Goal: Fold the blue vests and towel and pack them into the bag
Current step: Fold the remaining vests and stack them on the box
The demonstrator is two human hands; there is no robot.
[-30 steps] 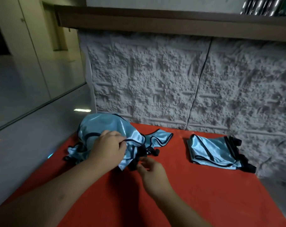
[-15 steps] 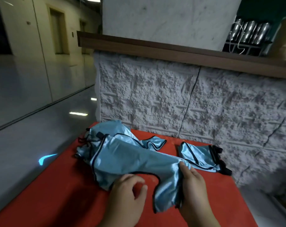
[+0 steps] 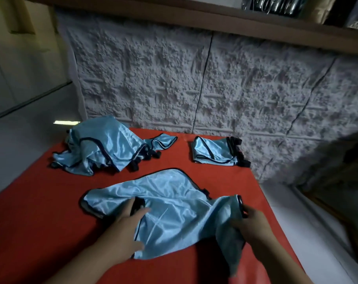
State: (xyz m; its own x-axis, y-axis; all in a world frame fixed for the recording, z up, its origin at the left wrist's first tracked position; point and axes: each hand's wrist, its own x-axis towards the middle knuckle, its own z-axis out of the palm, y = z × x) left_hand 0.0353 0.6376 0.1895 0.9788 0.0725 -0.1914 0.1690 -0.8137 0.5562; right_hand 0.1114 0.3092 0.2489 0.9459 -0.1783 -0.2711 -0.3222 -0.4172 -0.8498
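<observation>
A light-blue satin vest with dark trim lies spread across the near middle of the red table. My left hand rests on its left part, fingers reaching under the cloth near a black strap. My right hand grips the vest's right edge and lifts it off the table. A heap of unfolded blue vests sits at the back left. One folded blue vest lies at the back right. No bag or towel is in view.
A rough white stone-textured wall rises right behind the table, with a wooden ledge on top. Shiny floor lies to the left. A dim brown object stands past the table's right edge.
One vest has been pulled out of the back-left heap toward me and spread on the near table. My hands have moved apart, the left onto the cloth and the right gripping its right edge.
</observation>
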